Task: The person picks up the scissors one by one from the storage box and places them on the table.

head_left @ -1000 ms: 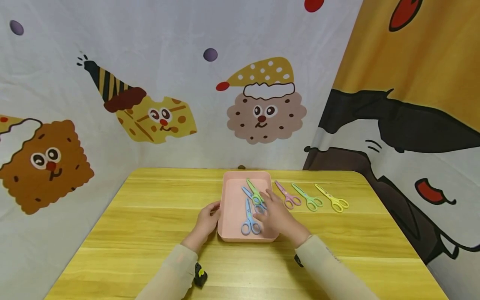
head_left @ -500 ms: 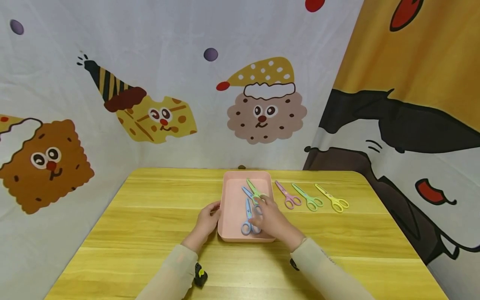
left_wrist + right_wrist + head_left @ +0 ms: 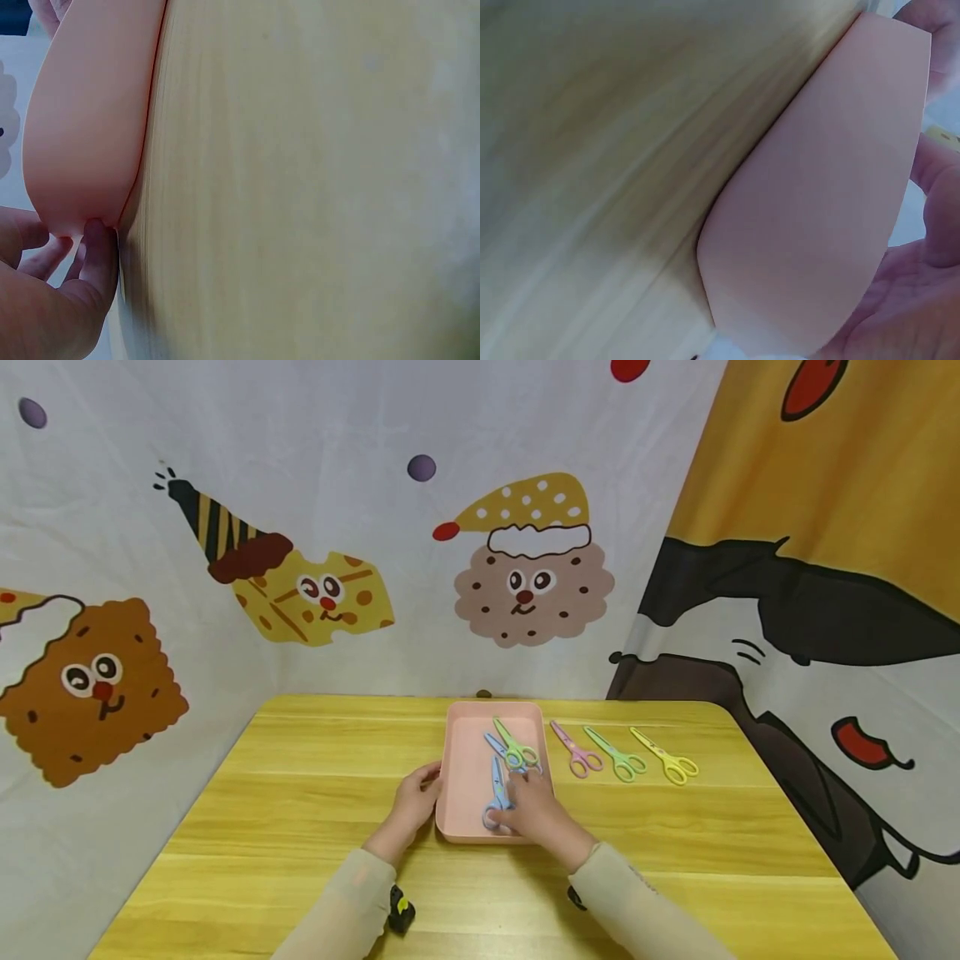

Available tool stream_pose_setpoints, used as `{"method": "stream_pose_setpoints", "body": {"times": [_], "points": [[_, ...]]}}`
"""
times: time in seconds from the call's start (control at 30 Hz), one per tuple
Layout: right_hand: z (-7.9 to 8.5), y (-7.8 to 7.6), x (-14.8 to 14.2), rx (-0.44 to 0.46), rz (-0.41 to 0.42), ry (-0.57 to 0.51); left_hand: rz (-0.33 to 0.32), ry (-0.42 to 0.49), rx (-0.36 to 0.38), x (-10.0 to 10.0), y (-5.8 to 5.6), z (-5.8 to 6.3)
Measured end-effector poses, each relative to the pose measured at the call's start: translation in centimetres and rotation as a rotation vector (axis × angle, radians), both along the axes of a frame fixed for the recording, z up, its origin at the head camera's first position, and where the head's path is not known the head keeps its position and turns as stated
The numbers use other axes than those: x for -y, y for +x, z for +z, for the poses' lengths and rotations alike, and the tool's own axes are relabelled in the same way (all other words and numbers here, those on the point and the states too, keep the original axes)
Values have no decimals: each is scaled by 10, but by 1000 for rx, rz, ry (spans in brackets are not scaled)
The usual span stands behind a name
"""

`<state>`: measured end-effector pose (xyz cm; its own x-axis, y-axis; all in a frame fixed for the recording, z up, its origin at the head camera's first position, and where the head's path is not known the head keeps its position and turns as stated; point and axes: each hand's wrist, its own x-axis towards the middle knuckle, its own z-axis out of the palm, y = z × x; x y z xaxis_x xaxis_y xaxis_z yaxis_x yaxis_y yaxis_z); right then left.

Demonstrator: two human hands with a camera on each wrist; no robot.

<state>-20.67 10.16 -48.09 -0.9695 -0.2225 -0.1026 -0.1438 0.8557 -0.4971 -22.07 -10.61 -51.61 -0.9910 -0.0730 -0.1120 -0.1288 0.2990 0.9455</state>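
A pink tray (image 3: 461, 810) stands mid-table with two blue pairs of scissors (image 3: 497, 781) and a green pair of scissors (image 3: 513, 745) inside. The green pair lies across the farther blue pair (image 3: 495, 745). My left hand (image 3: 412, 797) holds the tray's left side, its fingers and thumb against the outer wall in the left wrist view. Inside the tray my right hand (image 3: 542, 810) reaches over the nearer blue scissors, thumb at a handle loop and fingers spread above it. The hand covers part of those handles. In the right wrist view the tray wall hides its fingertips.
Right of the tray, pink scissors (image 3: 576, 750), another green pair of scissors (image 3: 615, 755) and yellow scissors (image 3: 664, 757) lie in a row on the wooden table (image 3: 315, 760). A cartoon-printed cloth (image 3: 360, 510) hangs behind the table.
My right hand has moved left and toward me inside the tray, from beside the green scissors down to the nearer blue scissors' handles. The left hand, tray and scissors have stayed in place.
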Motion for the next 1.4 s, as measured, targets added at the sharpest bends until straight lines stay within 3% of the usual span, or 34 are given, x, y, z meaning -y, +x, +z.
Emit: {"method": "stream_pose_setpoints", "body": {"times": [0.33,0.63,0.83,1.4], "points": [[-4,7,8,-9,-62,-38,2,7,2,-1,0,1],[-9,6,13,78,-85,36,-6,11,-2,-1,0,1],[-12,4,18,82,-92,96,-15,8,-13,-1,1,1],[-9,2,25,37,-11,147,11,4,-2,0,0,-2]]}}
